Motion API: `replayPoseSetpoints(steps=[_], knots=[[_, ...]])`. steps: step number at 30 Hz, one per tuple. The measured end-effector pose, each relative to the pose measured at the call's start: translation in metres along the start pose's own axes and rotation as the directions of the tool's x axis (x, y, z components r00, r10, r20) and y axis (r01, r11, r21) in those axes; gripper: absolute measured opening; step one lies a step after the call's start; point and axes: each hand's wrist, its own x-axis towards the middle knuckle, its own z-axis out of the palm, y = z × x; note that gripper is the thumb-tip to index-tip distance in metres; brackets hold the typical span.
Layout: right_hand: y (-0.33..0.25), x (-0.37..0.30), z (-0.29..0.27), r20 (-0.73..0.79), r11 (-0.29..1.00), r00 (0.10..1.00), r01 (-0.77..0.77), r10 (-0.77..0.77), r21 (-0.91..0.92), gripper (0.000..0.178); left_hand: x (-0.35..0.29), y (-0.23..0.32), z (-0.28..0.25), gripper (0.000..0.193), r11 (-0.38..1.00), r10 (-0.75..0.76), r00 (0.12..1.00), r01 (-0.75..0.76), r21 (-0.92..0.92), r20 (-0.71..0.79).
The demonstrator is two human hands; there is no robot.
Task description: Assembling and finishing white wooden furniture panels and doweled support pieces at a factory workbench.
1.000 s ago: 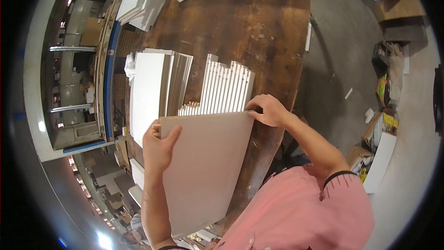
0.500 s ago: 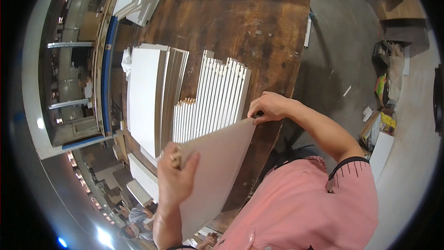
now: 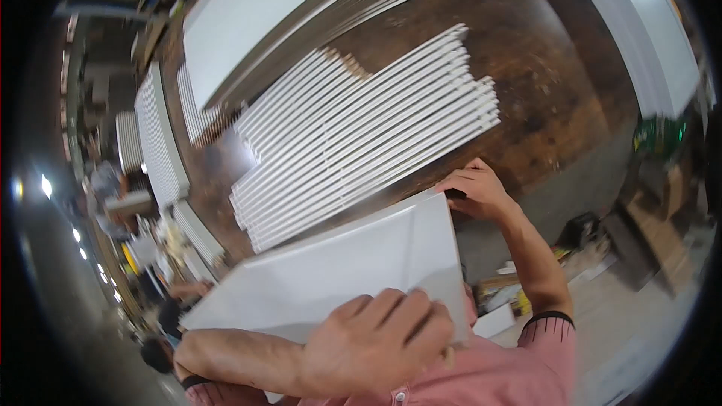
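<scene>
A white panel (image 3: 338, 263) stands tilted in front of me, its upper edge running along the front of the table. My right hand (image 3: 477, 189) grips this panel at its far right corner, and something small and black shows under the fingers. My left hand (image 3: 383, 342) is curled closed in front of the panel's near face, blurred by motion. Pale wooden dowels poke out slightly at its lower right side; the rest of them is hidden in the fist. Just beyond the panel, a row of narrow white strips (image 3: 361, 135) lies on the brown table (image 3: 541, 98).
Wide white boards (image 3: 256, 22) are stacked on the far left of the table, with wooden dowels (image 3: 346, 64) between them and the strips. Another white stack (image 3: 639, 22) stands far right. More stacked panels (image 3: 162, 135) are at left, near other people. Cardboard (image 3: 654, 233) lies on the floor at right.
My view has turned. My left hand has left the panel's left edge and moved right, across its near face. My right hand still grips the corner.
</scene>
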Motion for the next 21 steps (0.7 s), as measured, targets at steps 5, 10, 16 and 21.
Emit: replayPoseSetpoints(steps=[5, 10, 16, 21], knots=[[0.002, 0.005, -0.004, 0.08, 0.998, 0.995, -0.06, 0.059, 0.0, 0.038, 0.021, -0.032, -0.003, 0.023, 0.566, 0.212, 0.918, 0.163, -0.808, 0.334], [0.001, 0.013, 0.001, 0.015, 0.999, 0.999, -0.051, 0.051, -0.006, 0.037, 0.024, -0.043, 0.002, 0.019, 0.585, 0.326, 0.85, 0.161, -0.795, 0.413], [-0.005, 0.023, -0.001, 0.014, 1.0, 1.0, -0.017, 0.017, -0.011, 0.035, -0.005, -0.005, 0.016, 0.022, 0.628, -0.236, 0.97, 0.192, -0.754, 0.051], [0.005, 0.004, -0.001, -0.039, 0.997, 0.999, -0.033, 0.031, -0.066, 0.038, 0.001, -0.025, 0.002, 0.019, 0.997, 0.07, 0.977, -0.071, 0.001, -0.203]])
